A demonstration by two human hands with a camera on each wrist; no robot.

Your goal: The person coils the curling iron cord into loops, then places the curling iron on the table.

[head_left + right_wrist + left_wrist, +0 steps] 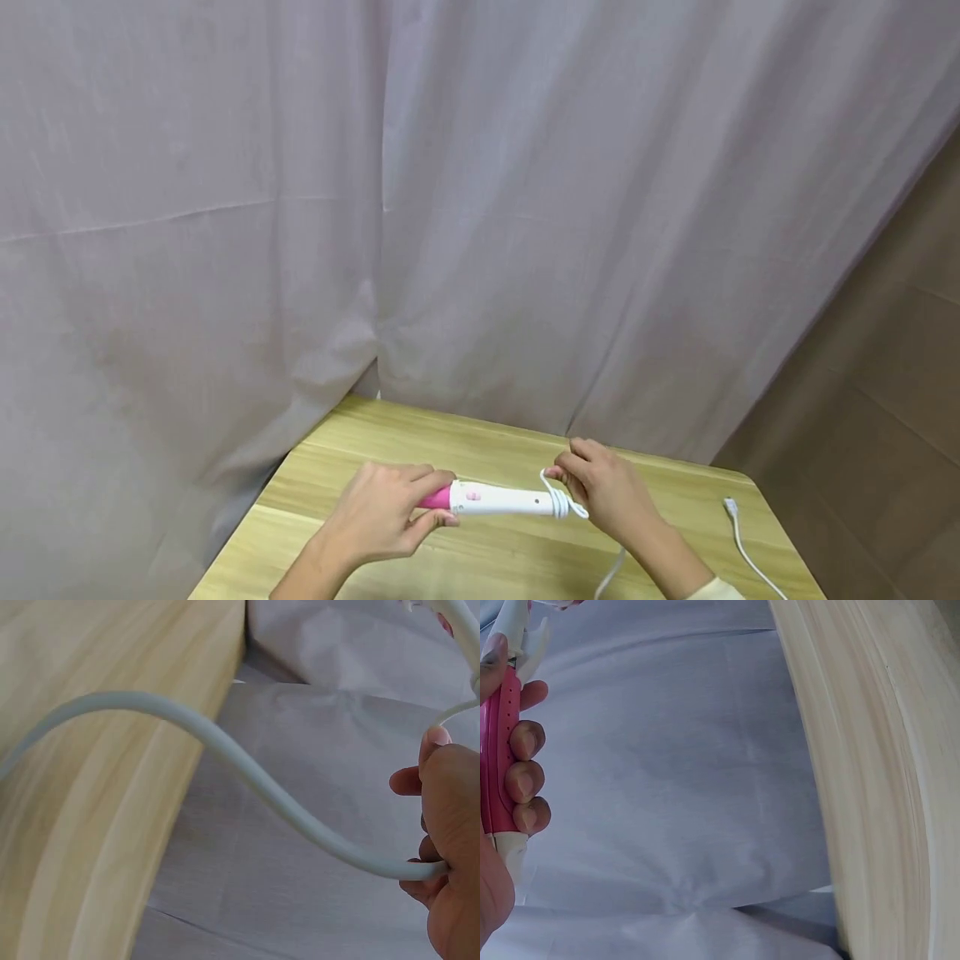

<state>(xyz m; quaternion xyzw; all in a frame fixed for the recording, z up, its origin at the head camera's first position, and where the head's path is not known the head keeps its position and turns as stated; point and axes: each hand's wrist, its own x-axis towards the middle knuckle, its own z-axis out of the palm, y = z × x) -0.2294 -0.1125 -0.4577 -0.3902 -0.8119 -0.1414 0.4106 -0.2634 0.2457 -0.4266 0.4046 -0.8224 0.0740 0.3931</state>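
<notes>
A pink-and-white hair curling iron (pixel 498 498) is held level above the table. My left hand (pixel 390 510) grips its pink part (pixel 508 750), fingers curled round it in the left wrist view. The white part extends to the right, with turns of white power cord (pixel 560 503) wound round its end. My right hand (pixel 609 490), just beyond that end, pinches the cord between thumb and finger. In the right wrist view a slack length of cord (pixel 247 766) runs out from under the lower fingers and bends over to the left.
The wooden table (pixel 450 433) lies under both hands. The cord's plug (pixel 731 505) rests on it at the right, its line trailing to the front edge. Grey curtain cloth (pixel 480 208) hangs behind the table and at the left, with darker cloth (pixel 877 400) at the right.
</notes>
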